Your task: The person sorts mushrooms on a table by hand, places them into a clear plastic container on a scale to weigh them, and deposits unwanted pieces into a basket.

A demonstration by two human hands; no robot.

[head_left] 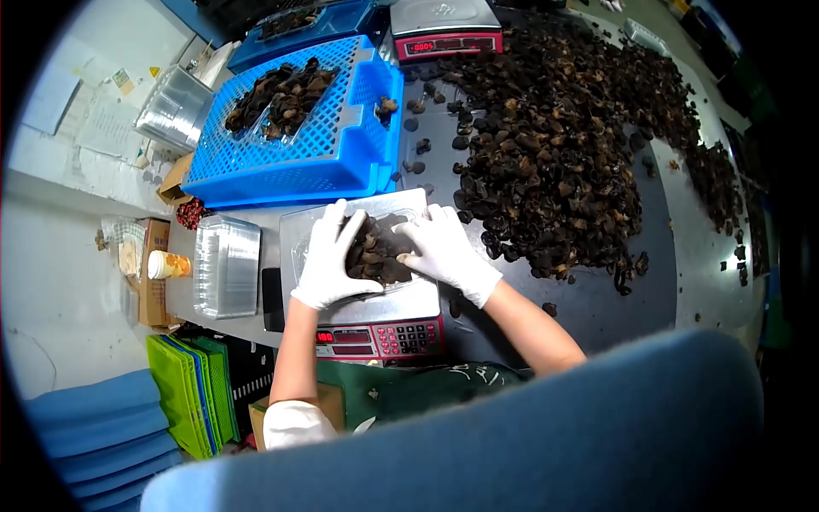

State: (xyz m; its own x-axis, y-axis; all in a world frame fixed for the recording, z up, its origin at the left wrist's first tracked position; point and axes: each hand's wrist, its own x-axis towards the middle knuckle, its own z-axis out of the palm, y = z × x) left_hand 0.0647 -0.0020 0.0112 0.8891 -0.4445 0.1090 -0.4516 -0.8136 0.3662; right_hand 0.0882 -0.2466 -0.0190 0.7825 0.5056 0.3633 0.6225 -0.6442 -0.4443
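A clear plastic tray filled with dark wood ear mushrooms (381,252) rests on a digital scale (311,213) in front of me. My left hand (331,263), in a white glove, lies along the tray's left side with thumb and fingers spread. From the right, my right hand (448,254), also gloved in white, rests its fingertips and thumb on the mushrooms with a gap between them. Both hands frame the heap, and neither is closed around anything. Red digits glow on the scale's lower panel, partly covered by my left forearm.
A large mushroom pile (546,154) covers the table to the right. Beyond the scale stands an upturned blue crate (358,141) carrying another filled tray. Stacked clear trays (226,269) and a paper cup (168,264) are left. A second scale (448,43) sits behind. Blue fabric (512,435) blocks the foreground.
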